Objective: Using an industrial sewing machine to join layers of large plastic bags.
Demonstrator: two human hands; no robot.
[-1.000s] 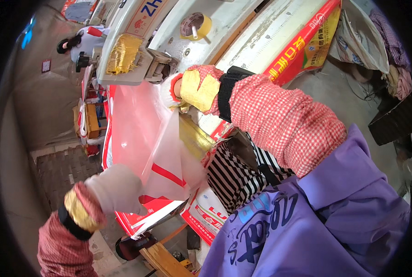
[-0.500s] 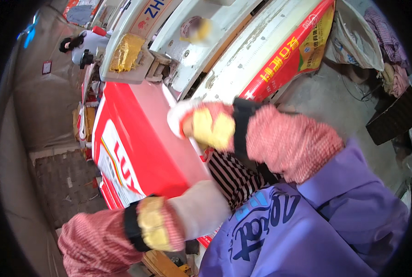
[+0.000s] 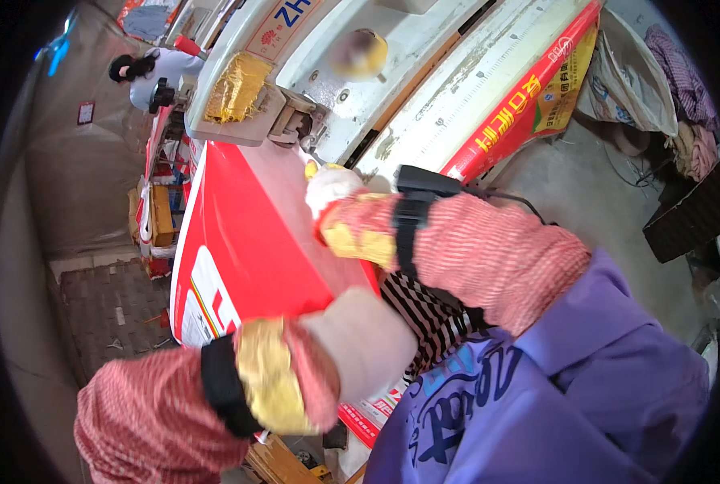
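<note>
A large red-and-white printed plastic sack (image 3: 247, 242) stretches from below the sewing machine head (image 3: 239, 89) toward my body. My left hand (image 3: 360, 343), in a whitish glove, is closed on the sack's near part; its fingertips are hidden. My right hand (image 3: 333, 189), also gloved with a yellow fingertip showing, is closed at the sack's right edge, close to the machine's presser area (image 3: 294, 125). Both gloves are slightly blurred. Red checked sleeves with yellow patches and black straps cover both forearms.
The worn white machine table (image 3: 424, 105) runs to the upper right, with a blurred yellow-and-brown round part (image 3: 358, 55) in it. Another red-and-yellow sack (image 3: 521, 105) lies along its edge. A white bag (image 3: 626, 81) stands at right. Another person (image 3: 158, 73) sits at far left.
My right hand has moved forward, nearer the machine head. My left hand has shifted slightly up and right, and the sack's label has become partly hidden behind it.
</note>
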